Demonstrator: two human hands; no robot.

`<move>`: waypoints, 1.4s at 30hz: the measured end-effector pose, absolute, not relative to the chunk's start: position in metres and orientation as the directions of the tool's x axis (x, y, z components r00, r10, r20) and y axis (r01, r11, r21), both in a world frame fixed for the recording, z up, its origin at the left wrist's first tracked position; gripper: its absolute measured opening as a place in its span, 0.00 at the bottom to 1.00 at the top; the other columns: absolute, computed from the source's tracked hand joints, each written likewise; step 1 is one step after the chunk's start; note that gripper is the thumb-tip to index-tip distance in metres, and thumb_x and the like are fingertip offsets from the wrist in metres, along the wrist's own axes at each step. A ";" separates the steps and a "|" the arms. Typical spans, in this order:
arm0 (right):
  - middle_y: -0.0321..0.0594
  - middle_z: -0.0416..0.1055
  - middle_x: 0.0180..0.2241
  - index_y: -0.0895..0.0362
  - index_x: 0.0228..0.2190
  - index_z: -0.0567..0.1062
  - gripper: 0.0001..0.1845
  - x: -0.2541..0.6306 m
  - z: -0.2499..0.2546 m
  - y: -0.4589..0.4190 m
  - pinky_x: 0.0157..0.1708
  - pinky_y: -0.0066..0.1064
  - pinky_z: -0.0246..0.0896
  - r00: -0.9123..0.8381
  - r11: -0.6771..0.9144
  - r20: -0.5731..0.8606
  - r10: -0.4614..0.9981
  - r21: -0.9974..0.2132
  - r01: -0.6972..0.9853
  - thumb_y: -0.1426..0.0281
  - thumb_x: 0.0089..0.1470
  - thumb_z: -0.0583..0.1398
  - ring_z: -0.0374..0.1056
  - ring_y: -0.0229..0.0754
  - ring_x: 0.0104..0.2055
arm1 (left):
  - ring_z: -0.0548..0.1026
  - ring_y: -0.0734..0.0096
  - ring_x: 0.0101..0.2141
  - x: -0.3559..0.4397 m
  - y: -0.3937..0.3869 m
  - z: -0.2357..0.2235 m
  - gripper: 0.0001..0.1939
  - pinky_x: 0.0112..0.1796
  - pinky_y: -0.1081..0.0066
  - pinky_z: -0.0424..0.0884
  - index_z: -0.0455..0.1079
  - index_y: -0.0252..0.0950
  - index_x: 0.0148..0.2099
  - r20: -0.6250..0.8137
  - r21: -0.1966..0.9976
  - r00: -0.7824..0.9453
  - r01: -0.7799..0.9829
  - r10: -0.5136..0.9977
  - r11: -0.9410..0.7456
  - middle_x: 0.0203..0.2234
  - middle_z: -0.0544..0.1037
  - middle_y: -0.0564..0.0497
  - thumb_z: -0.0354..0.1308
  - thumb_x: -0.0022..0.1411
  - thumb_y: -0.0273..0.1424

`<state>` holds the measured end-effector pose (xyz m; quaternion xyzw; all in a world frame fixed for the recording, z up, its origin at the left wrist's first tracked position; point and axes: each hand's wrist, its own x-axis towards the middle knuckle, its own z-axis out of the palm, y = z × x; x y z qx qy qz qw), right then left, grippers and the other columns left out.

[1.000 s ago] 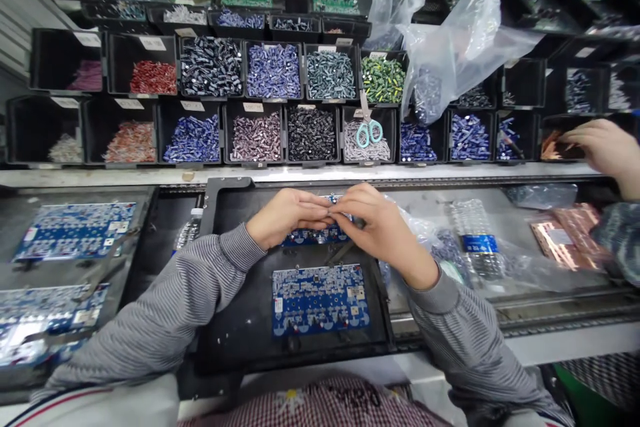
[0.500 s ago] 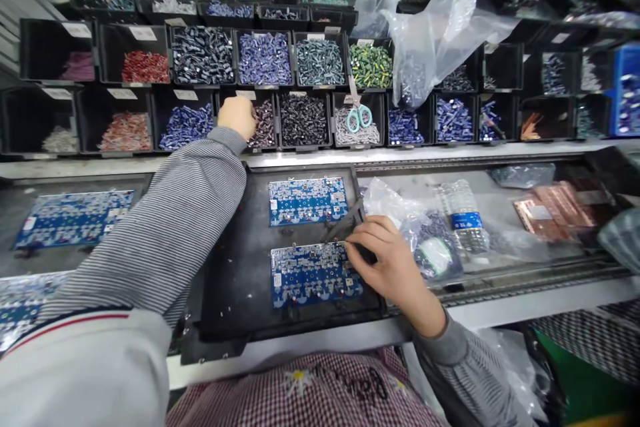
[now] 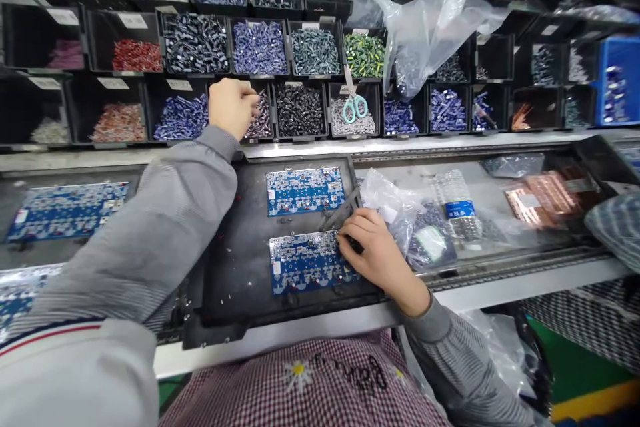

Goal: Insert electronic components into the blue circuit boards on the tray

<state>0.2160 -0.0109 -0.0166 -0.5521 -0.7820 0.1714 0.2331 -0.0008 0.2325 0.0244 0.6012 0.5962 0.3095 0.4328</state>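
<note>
Left hand (image 3: 231, 107) moved up to a bin of capacitors (image 3: 260, 123) at centre frame, grip unclear, right hand (image 3: 376, 255) placed against the lower blue circuit board (image 3: 307, 261) on a black tray (image 3: 235, 280), lower centre, grip also unclear

Room for the right hand (image 3: 380, 260) at 9 o'clock: a strip of black fixture tray (image 3: 235, 267) beside the circuit boards (image 3: 305, 190), as far as the left forearm (image 3: 165, 213). In the way at 2 o'clock, a transparent plastic bag (image 3: 385, 193) and water bottle (image 3: 455, 203); at 12 o'clock, parts bins (image 3: 300, 138).
</note>
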 end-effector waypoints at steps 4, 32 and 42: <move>0.39 0.71 0.31 0.55 0.28 0.71 0.06 0.216 -0.018 -0.011 0.45 0.41 0.55 -0.287 0.327 0.157 0.945 -0.507 0.797 0.73 0.56 0.55 0.61 0.46 0.44 | 0.74 0.73 0.26 0.024 0.165 0.034 0.07 0.25 0.76 0.66 0.66 0.30 0.33 -0.239 0.939 0.254 0.308 0.937 0.156 0.24 0.76 0.48 0.54 0.62 0.28; 0.38 0.73 0.33 0.54 0.33 0.75 0.05 0.221 -0.020 -0.010 0.46 0.40 0.50 -0.254 0.314 0.187 0.949 -0.478 0.820 0.69 0.56 0.58 0.62 0.46 0.45 | 0.79 0.70 0.30 0.040 0.073 0.006 0.05 0.34 0.73 0.75 0.74 0.28 0.37 -0.553 0.820 0.562 0.235 0.615 0.522 0.29 0.80 0.44 0.59 0.57 0.22; 0.37 0.73 0.30 0.55 0.27 0.73 0.06 0.215 -0.019 -0.014 0.48 0.43 0.45 -0.232 0.304 0.219 0.948 -0.405 0.862 0.72 0.55 0.58 0.64 0.45 0.44 | 0.79 0.70 0.31 0.041 0.075 0.005 0.06 0.36 0.70 0.76 0.75 0.28 0.37 -0.552 0.817 0.547 0.207 0.629 0.537 0.28 0.80 0.44 0.58 0.56 0.20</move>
